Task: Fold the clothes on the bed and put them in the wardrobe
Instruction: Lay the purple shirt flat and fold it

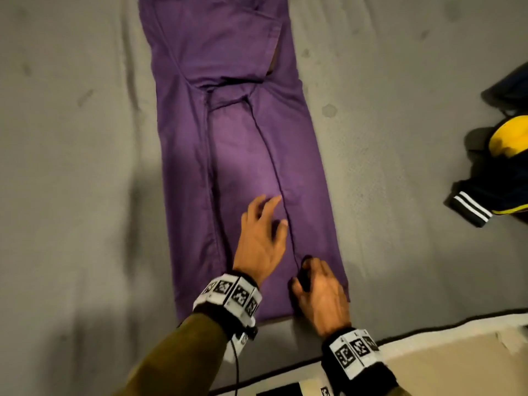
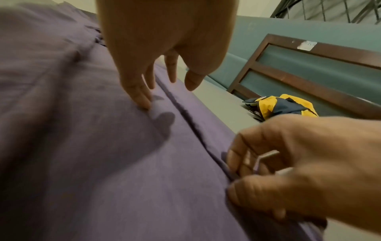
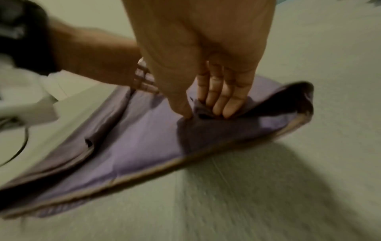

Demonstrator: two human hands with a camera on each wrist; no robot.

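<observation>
Purple trousers (image 1: 243,155) lie lengthwise on the grey bed sheet (image 1: 71,167), legs toward me. My left hand (image 1: 264,221) rests spread and flat on the upper leg near its seam, fingertips (image 2: 144,102) touching the cloth (image 2: 82,146). My right hand (image 1: 311,278) pinches the edge of the trouser leg close to the hem, thumb and fingers curled on a fold. In the right wrist view the right hand (image 3: 206,112) lifts that purple cloth (image 3: 144,138) slightly off the sheet. The same pinch (image 2: 247,176) shows in the left wrist view.
A navy and yellow garment (image 1: 500,172) with white stripes lies crumpled at the right side of the bed, also visible as the navy and yellow garment (image 2: 282,106). A dark wooden headboard (image 2: 309,68) stands behind it. The mattress edge (image 1: 428,332) runs along the bottom right.
</observation>
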